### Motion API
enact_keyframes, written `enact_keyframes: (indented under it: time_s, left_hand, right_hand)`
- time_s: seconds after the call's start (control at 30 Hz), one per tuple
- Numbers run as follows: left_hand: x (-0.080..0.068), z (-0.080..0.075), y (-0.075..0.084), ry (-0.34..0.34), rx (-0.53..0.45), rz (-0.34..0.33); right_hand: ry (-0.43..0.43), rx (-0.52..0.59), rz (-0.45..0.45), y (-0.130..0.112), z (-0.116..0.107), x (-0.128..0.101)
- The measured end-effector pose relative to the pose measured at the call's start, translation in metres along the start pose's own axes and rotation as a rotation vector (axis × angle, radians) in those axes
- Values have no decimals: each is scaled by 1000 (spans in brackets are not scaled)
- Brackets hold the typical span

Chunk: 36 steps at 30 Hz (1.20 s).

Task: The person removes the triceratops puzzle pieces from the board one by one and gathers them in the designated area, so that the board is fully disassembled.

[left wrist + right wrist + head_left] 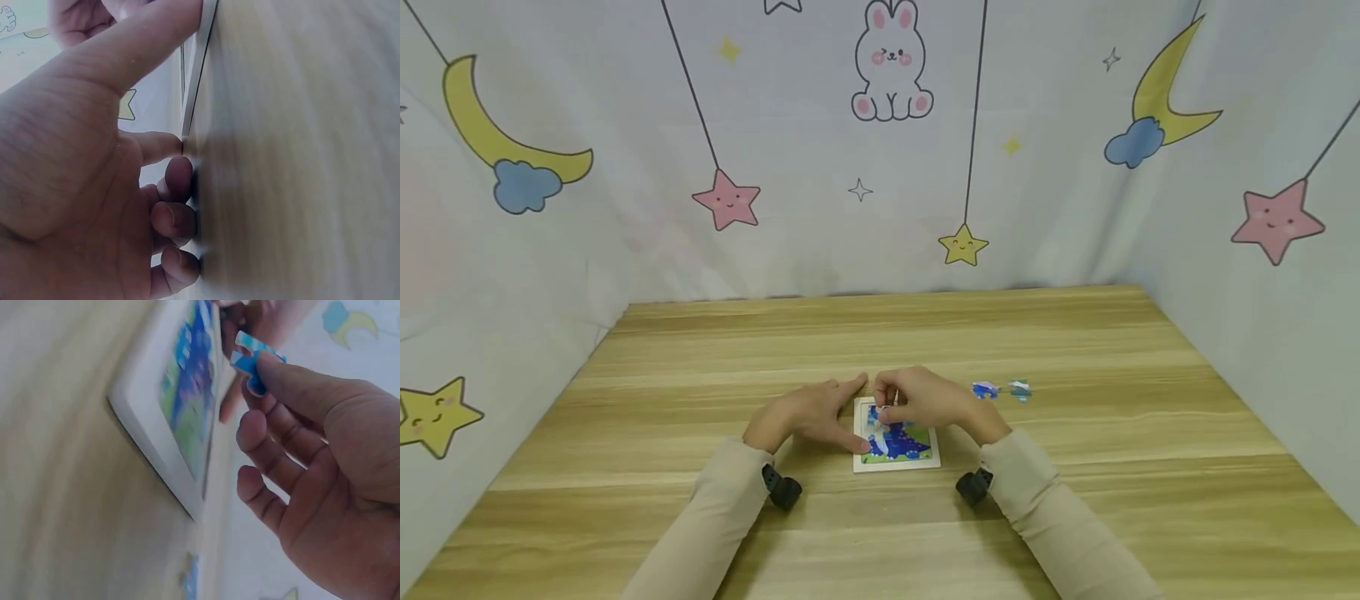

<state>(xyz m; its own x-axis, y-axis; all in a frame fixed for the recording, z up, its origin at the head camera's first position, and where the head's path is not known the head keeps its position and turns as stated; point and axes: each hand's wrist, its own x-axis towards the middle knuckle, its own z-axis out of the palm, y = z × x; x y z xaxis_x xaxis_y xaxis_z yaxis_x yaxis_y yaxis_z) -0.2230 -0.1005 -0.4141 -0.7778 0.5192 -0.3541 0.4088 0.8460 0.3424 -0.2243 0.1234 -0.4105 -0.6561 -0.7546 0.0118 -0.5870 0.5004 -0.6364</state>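
Note:
A small jigsaw puzzle in a white frame lies on the table, with a dark blue figure on green in it. My left hand lies along the frame's left side. Its thumb rests on the frame, and its other fingertips touch the tabletop. Over the upper part of the puzzle, my right hand pinches a blue puzzle piece between thumb and index finger. In the right wrist view this piece is held up off the frame, while the remaining fingers curl loosely beneath.
Two loose puzzle pieces, one blue and white and one blue-green and white, lie right of the frame. Wood-grain tabletop surrounds it. A printed fabric curtain stands behind the table and along both sides.

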Motion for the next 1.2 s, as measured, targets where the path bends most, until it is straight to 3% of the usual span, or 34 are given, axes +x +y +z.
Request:
enact_keyframes:
  time_s: [0.23,0.5,0.63,0.77,1.2]
  left_hand:
    - [3,2,-2,-5,-6,-26]
    - [1,4,-4,-13,-10,-7]
    - [0,3,-4,-12,-9,-8]
    - [1,1,-4,-10,-9,-13]
    - [-1,1,-3,-12,-11,-3]
  right_hand:
    - [66,63,50,15,-33,-20]
    - [-4,138,207,31,-58,-49]
    - [-98,93,290,33,-61,-54]
    - [-176,53,304,33,-61,-54]
    - [-197,88,332,44,-52,-53]
